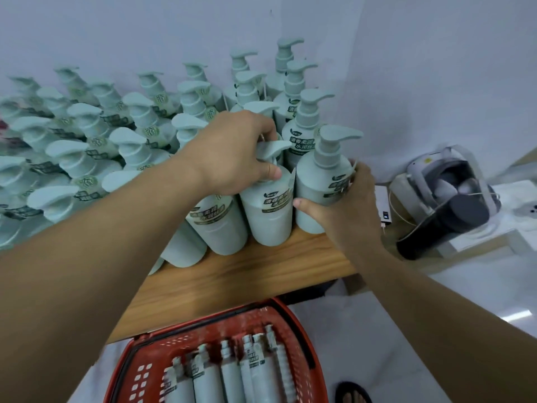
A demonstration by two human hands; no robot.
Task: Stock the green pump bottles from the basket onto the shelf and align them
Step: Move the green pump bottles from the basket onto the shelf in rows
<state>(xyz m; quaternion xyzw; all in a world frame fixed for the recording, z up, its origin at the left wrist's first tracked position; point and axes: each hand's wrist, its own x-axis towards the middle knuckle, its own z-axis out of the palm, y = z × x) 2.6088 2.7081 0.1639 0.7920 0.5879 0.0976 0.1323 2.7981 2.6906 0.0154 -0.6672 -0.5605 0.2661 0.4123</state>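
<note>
Left hand [232, 152] curled over front-row pump bottle [268, 210] near shelf [247, 274] right end; right hand [345, 202] gripping rightmost bottle [322, 184] just beside it. More bottles lying in red basket [299, 330] below.

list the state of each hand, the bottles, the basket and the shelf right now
left hand: grips the pump neck of a front-row bottle
right hand: fingers curled round the end bottle
both held bottles: upright on the shelf
shelf: rows of bottles, front edge bare
basket: below the shelf, several bottles lying in it
</note>
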